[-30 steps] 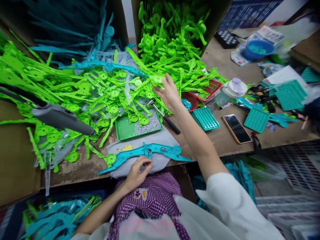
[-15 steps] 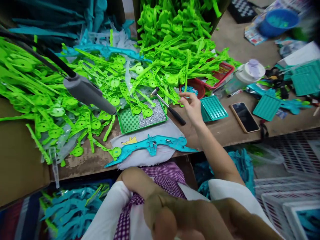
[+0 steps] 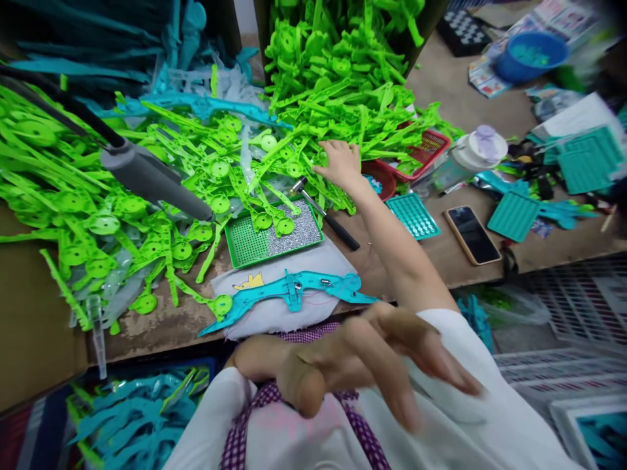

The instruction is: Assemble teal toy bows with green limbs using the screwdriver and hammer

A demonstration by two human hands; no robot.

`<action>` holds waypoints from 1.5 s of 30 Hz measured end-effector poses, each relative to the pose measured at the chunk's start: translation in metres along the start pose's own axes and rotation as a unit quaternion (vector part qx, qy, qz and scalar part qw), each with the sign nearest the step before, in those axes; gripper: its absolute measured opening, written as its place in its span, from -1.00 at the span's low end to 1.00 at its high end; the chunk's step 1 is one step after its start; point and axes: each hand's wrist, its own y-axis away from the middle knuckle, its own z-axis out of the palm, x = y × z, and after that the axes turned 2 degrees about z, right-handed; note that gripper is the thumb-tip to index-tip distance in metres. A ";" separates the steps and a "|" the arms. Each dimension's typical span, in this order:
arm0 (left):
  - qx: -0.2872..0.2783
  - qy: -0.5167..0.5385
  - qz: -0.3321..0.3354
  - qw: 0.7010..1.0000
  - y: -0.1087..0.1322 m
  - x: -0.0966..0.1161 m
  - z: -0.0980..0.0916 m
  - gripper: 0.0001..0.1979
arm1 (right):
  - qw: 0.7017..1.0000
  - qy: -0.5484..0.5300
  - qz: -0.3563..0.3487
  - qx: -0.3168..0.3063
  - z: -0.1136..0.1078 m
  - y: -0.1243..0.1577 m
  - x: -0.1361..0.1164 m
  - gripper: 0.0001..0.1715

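Note:
My right hand (image 3: 339,163) reaches over the pile of bright green plastic parts (image 3: 313,111), fingers apart and nothing visible in them. Close to the camera, my left hand (image 3: 337,365) hangs in front of my body with its fingers spread, slightly blurred and holding nothing. Beyond it a long turquoise plastic piece (image 3: 264,294) lies across a grey cloth (image 3: 274,320), with thin wires along it. A green tray (image 3: 245,245) behind the cloth holds small silvery pieces, and two round-ended green parts rest on it. A small hammer (image 3: 337,230) with a black handle lies beside the tray.
A grey tool (image 3: 157,183) hangs at the left over the green parts. To the right are a teal tray (image 3: 416,215), a phone (image 3: 473,235), a lidded bottle (image 3: 477,156), a red basket (image 3: 431,153) and a blue bowl (image 3: 531,55). Turquoise parts (image 3: 132,418) fill a bin below the table.
My right hand has moved left and farther out, over the green pile, and its fingers have opened. My left hand has risen and spread its fingers. The view has shifted slightly.

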 end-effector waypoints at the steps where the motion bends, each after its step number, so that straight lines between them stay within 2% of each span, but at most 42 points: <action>1: 0.017 0.023 0.015 0.999 -0.001 0.000 -0.005 -0.39 | 1.000 0.017 0.012 -0.017 0.003 -0.010 0.003 -0.18; 3: 0.063 0.068 0.065 0.994 0.010 -0.003 -0.020 -0.48 | 0.997 0.035 0.027 -0.058 0.006 -0.022 0.009 -0.15; 5: 0.109 0.077 0.122 0.984 0.030 -0.010 -0.037 -0.57 | 0.995 0.043 0.021 -0.087 0.005 -0.024 0.012 -0.22; 7: 0.159 0.066 0.136 0.976 0.052 -0.025 -0.051 -0.66 | 0.995 0.042 -0.007 -0.086 -0.002 -0.020 0.007 -0.28; 11: 0.252 0.043 0.035 0.966 0.077 -0.061 -0.060 -0.63 | 0.998 -0.010 -0.067 -0.019 -0.031 -0.006 -0.020 -0.25; 14: 0.331 -0.004 -0.053 0.942 0.079 -0.074 -0.061 -0.62 | 0.994 -0.093 -0.057 0.031 -0.064 0.023 -0.036 -0.20; 15: 0.351 -0.004 -0.076 0.933 0.077 -0.074 -0.062 -0.62 | 0.988 -0.137 -0.054 0.038 -0.075 0.042 -0.039 -0.21; 17: 0.358 0.061 -0.108 0.926 0.066 -0.066 -0.068 -0.54 | 0.972 -0.219 -0.085 0.010 -0.091 0.093 -0.045 -0.31; 19: 0.318 0.189 -0.114 0.922 0.046 -0.053 -0.077 -0.41 | 0.946 -0.255 -0.185 -0.081 -0.094 0.154 -0.054 -0.38; 20: 0.289 0.254 -0.118 0.915 0.033 -0.046 -0.081 -0.38 | 0.925 -0.256 -0.248 -0.134 -0.092 0.182 -0.059 -0.35; 22: 0.239 0.335 -0.149 0.899 0.006 -0.035 -0.085 -0.48 | 0.908 -0.240 -0.295 -0.175 -0.079 0.226 -0.068 -0.31; 25: 0.240 0.394 -0.202 0.864 -0.028 -0.027 -0.080 -0.76 | 0.922 -0.236 -0.278 -0.134 -0.055 0.261 -0.071 -0.30; 29: 0.216 0.436 -0.271 0.831 -0.047 -0.029 -0.065 -0.86 | 0.913 -0.294 -0.273 -0.077 -0.038 0.280 -0.058 -0.39; 31: 0.207 0.417 -0.265 0.844 -0.050 -0.033 -0.059 -0.92 | 0.920 -0.321 -0.222 -0.034 -0.038 0.295 -0.051 -0.43; 33: 0.222 0.373 -0.230 0.871 -0.054 -0.039 -0.051 -0.92 | 0.930 -0.354 -0.071 0.063 -0.040 0.311 -0.047 -0.45; 34: 0.233 0.347 -0.210 0.884 -0.057 -0.043 -0.045 -0.87 | 0.922 -0.373 0.019 0.101 -0.041 0.319 -0.046 -0.44; 36: 0.258 0.293 -0.176 0.904 -0.064 -0.054 -0.030 -0.80 | 0.891 -0.407 0.160 0.124 -0.041 0.330 -0.047 -0.45; 38: 0.266 0.232 -0.142 0.925 -0.074 -0.065 -0.016 -0.81 | 0.861 -0.441 0.222 0.119 -0.041 0.336 -0.046 -0.50; 40: 0.232 0.153 -0.116 0.953 -0.088 -0.074 -0.010 -0.87 | 0.835 -0.463 0.258 0.146 -0.042 0.339 -0.041 -0.56; 42: 0.157 0.026 -0.091 0.983 -0.106 -0.080 -0.017 -0.86 | 0.805 -0.479 0.293 0.190 -0.045 0.345 -0.030 -0.59; 43: 0.113 -0.063 -0.078 0.989 -0.117 -0.082 -0.025 -0.81 | 0.790 -0.484 0.314 0.209 -0.047 0.350 -0.024 -0.59; 44: 0.070 -0.166 -0.061 0.982 -0.129 -0.084 -0.035 -0.79 | 0.775 -0.486 0.336 0.224 -0.050 0.355 -0.017 -0.59; 45: 0.046 -0.271 -0.047 0.960 -0.142 -0.087 -0.044 -0.80 | 0.763 -0.486 0.357 0.234 -0.052 0.360 -0.011 -0.59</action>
